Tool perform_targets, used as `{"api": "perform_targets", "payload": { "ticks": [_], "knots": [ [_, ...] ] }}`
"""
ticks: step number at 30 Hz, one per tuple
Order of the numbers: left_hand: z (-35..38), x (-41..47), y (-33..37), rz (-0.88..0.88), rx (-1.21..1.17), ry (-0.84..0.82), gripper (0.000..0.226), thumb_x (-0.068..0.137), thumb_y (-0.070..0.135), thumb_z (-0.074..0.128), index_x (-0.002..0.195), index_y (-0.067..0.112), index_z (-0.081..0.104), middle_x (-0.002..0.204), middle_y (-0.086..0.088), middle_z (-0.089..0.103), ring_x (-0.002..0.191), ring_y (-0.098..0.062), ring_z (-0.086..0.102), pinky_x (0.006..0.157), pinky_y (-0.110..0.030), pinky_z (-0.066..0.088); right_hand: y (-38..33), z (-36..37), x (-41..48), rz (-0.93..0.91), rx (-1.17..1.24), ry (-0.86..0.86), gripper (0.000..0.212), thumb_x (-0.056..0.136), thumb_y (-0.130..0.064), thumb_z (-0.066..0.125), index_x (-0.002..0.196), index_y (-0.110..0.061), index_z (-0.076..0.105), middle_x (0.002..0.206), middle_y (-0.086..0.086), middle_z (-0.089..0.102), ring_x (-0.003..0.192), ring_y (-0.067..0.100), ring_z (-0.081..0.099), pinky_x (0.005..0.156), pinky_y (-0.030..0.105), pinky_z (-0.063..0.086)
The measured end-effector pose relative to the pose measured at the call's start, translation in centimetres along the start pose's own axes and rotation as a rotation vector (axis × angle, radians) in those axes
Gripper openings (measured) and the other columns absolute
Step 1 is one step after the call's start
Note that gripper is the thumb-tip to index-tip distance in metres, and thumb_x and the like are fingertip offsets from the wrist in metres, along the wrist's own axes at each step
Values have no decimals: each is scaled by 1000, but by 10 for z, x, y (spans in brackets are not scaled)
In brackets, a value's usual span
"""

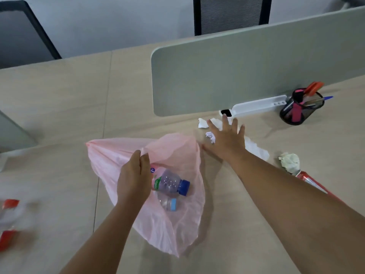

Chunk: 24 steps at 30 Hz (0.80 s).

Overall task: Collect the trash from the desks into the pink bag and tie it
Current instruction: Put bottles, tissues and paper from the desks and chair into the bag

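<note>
Left hand (134,178) pinched the near rim of the pink bag (177,224) between thumb and fingers, lifting it so the mouth gaped. The bag lay on the desk (59,95) with its long axis running roughly from me outward: closed end toward me, mouth away and angled right. Two bottles were already inside, one with a dark blue cap (169,181) and a smaller one with a light blue cap (170,204). Right hand (225,141) was flat and spread, fingers apart, holding nothing, over the white paper scraps (256,150) just right of the bag's mouth, near the foot of the divider panel (237,76). I couldn't tell whether the palm touched the paper. The relation that mattered was that the scraps lay directly beside the mouth on its right, so the right hand was the nearer one and the path in was a short leftward sweep, with the left hand only holding the rim up. A small crumpled bit (210,136) sat between the hand and the bag. Further right lay a crumpled paper ball (289,161) and a red wrapper (310,179), also right-hand reach. A blurred bottle with a red label (7,216) sat well apart at far left. The pen cup (302,109) wasn't trash. My read: collection was partway done, tying not yet due.
</note>
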<state>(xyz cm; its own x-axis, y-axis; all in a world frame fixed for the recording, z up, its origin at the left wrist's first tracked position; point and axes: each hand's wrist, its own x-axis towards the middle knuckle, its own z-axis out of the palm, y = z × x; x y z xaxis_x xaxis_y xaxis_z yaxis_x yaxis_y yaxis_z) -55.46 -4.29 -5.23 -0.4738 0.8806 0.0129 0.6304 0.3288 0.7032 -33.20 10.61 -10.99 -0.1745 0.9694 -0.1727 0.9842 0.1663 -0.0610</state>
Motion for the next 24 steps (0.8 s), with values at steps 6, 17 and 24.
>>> {"api": "perform_targets", "payload": {
  "ticks": [6, 17, 24],
  "knots": [
    [5, 7, -2, -4, 53, -29, 29, 102, 25, 33, 83, 11, 49, 65, -1, 55, 62, -17, 51, 59, -38, 36, -16, 37, 32, -146, 89, 26, 53, 94, -45, 42, 144, -31, 32, 153, 9, 26, 135, 40, 25, 105, 52, 27],
    [-35, 4, 7, 8, 26, -36, 31, 101, 25, 33, 76, 9, 41, 68, -12, 54, 69, -36, 48, 65, -44, 42, -45, -5, -58, -189, 457, 470, 24, 85, -18, 55, 67, -14, 41, 62, 4, 49, 59, 27, 46, 49, 31, 34],
    [-80, -13, 9, 44, -31, -38, 29, 100, 22, 33, 74, 11, 38, 63, -9, 50, 62, -29, 45, 60, -41, 37, -137, -12, -124, -633, 556, 386, 18, 91, -28, 52, 83, -12, 58, 81, 5, 57, 78, 26, 50, 68, 44, 49]
  ]
}}
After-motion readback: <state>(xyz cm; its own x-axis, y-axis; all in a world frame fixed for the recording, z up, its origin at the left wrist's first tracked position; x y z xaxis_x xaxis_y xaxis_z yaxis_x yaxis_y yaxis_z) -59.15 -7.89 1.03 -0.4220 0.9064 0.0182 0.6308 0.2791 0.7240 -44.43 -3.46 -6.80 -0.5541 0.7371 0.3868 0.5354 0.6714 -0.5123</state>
